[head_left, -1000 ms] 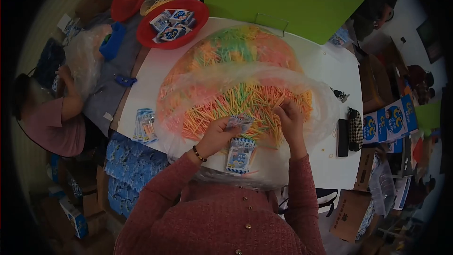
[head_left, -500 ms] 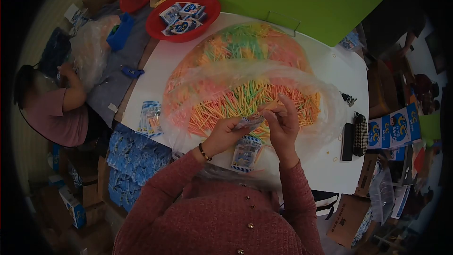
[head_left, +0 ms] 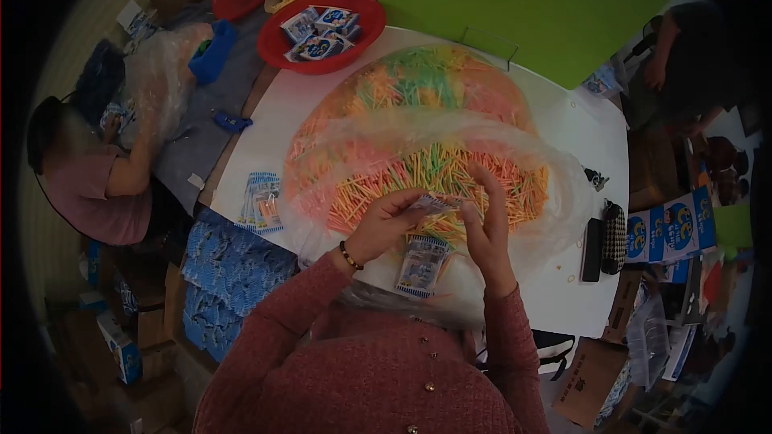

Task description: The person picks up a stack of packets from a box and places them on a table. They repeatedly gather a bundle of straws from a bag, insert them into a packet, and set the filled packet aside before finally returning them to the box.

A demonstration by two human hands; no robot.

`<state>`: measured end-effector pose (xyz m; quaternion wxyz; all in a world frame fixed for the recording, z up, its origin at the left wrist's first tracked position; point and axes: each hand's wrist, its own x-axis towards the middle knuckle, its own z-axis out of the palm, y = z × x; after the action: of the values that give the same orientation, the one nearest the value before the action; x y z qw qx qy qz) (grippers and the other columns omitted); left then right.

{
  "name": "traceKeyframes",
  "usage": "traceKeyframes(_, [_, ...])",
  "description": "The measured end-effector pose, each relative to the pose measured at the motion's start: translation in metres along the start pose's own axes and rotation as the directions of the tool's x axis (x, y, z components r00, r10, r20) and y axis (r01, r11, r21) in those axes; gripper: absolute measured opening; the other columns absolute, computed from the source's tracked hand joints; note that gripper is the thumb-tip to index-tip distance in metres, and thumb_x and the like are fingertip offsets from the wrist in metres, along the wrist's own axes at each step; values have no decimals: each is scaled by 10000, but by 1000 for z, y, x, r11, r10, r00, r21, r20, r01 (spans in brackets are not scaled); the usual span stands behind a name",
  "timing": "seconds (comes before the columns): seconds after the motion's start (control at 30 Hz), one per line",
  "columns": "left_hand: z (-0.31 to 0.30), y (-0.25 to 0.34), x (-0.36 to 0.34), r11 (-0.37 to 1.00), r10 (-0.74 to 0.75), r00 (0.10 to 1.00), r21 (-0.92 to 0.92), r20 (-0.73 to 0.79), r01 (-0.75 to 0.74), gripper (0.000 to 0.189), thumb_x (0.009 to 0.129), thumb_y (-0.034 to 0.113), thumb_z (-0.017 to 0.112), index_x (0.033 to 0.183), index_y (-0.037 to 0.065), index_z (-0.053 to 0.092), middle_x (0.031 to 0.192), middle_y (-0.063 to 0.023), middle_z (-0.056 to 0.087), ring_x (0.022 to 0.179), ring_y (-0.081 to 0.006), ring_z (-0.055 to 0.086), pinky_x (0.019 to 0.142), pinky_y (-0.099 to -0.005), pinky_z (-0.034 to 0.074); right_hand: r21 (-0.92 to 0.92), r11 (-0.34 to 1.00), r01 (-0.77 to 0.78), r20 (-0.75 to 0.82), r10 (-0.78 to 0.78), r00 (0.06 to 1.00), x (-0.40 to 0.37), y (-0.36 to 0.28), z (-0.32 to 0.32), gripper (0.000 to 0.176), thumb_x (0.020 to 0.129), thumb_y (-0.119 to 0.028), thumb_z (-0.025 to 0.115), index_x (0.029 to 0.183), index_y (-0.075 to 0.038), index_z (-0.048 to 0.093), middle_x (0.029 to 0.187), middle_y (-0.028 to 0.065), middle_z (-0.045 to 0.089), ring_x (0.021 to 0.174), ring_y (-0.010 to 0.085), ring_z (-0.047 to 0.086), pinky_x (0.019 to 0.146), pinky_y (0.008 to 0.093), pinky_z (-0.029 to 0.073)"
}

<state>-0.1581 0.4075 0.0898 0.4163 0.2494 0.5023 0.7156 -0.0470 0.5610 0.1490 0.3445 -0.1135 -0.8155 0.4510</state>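
My left hand [head_left: 388,225] pinches a small printed plastic packet [head_left: 438,204] by its near end, over the front of a wide heap of thin coloured sticks [head_left: 434,169]. At the packet's other end is my right hand [head_left: 492,237]. Its thumb and fingers stand apart, the thumb tip right at the packet's edge. Clear plastic sheeting [head_left: 555,157] surrounds the pink, orange, yellow and green sticks. Below my hands, another blue-and-clear packet [head_left: 424,265] lies on the white table [head_left: 547,289]. Several similar packets [head_left: 261,201] are stacked at the table's left edge.
A red basin [head_left: 366,36] of filled packets stands at the back left. A black phone-like slab [head_left: 593,249] and a checkered pouch [head_left: 613,237] lie at right. Many blue packets [head_left: 233,281] fill a box at lower left. One person [head_left: 104,185] sits left; another [head_left: 683,64] is at right.
My right hand's fingers have spread apart from their pinch at the packet's end. The packet has levelled slightly in my left hand. At left, the seated person's arm has lowered.
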Motion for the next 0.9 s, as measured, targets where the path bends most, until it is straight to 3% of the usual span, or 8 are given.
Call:
traceKeyframes(0.07, [0,1,0,998,0,1000,-58,-24,-1,384,942,-13,565,1323,29,536,1207,-18,609,1058,-92,584,868,-246,505,17,999,-49,0,49,999,-4,2,-2,149,839,-120,685,988,-118,685,1096,56,637,1055,254,568,986,404,327])
traceKeyframes(0.27, [2,16,1,997,66,997,32,30,-67,494,909,-35,598,1378,52,472,1212,-34,602,1085,-112,590,909,-274,517,-364,912,189,158,-139,978,-5,17,1,129,813,-32,689,930,-78,662,859,55,641,887,241,571,795,349,400])
traceKeyframes(0.47, [-2,12,4,993,31,999,110,34,-34,311,902,6,635,1208,45,592,1092,-13,639,956,-62,604,788,-234,517,-103,995,-12,96,22,995,-7,11,7,188,798,12,706,972,-51,674,890,61,645,836,182,591,763,305,461])
traceKeyframes(0.57, [3,14,6,997,25,999,75,-42,-22,230,896,22,655,1123,34,620,992,1,663,898,-61,614,763,-227,520,241,935,-259,134,232,963,-2,-5,7,223,800,32,700,1009,-38,666,900,62,648,838,162,596,740,292,483])
traceKeyframes(0.63, [0,8,11,959,214,975,199,-56,-199,253,887,24,664,1136,39,624,1017,-1,659,916,-61,616,754,-232,525,160,981,-113,91,99,991,-2,-3,8,225,796,30,696,1002,-47,654,895,63,645,843,183,604,743,303,485])
traceKeyframes(0.67, [1,12,10,960,212,975,201,-59,-196,253,887,24,664,1136,39,624,1017,-1,659,916,-61,616,754,-232,525,163,980,-115,93,101,990,-4,4,7,225,796,30,696,1002,-47,654,895,63,645,843,183,604,743,303,485])
traceKeyframes(0.73, [4,21,8,973,21,998,229,-51,-9,315,869,-13,657,1175,46,611,1169,-40,615,1042,-113,599,876,-270,515,-183,962,201,185,-167,968,-6,23,3,215,781,32,696,970,-54,639,888,64,643,842,206,607,746,312,476])
traceKeyframes(0.9, [8,13,8,936,222,973,293,-63,-195,326,852,7,680,1170,42,618,1047,-19,654,982,-100,604,786,-241,518,-250,956,153,103,-131,986,-8,25,2,179,774,29,691,916,-57,626,887,66,648,839,235,604,743,328,457])
